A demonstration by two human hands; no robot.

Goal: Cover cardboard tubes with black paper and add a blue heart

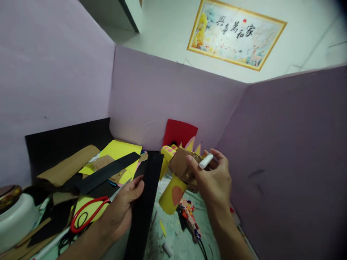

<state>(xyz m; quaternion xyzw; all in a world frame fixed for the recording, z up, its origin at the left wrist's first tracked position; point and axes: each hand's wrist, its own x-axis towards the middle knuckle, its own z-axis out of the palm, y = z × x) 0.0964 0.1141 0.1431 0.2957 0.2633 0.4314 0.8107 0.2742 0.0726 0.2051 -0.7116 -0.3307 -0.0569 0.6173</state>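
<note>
My left hand (pixel 127 206) pinches a long black paper strip (pixel 145 206) upright between thumb and fingers. My right hand (pixel 214 177) grips a cardboard craft model (pixel 179 163) and has a white pen-like stick (pixel 206 161) between its fingers. The model has a brown box body, a yellow tube (pixel 172 195) with an orange spot, and pink-edged yellow spikes (pixel 190 144) on top. The strip's upper end is close beside the model; whether they touch I cannot tell. Red-handled scissors (pixel 88 215) appear just behind my left hand, blades partly hidden by it.
Yellow paper (pixel 127 147), brown cardboard pieces (pixel 70 164) and another black strip (pixel 108 173) pile up at left. A patterned glue gun (pixel 191 218) lies below the model. Red card (pixel 180 131) leans on the lilac partition (pixel 173 97). A white container (pixel 18 220) stands far left.
</note>
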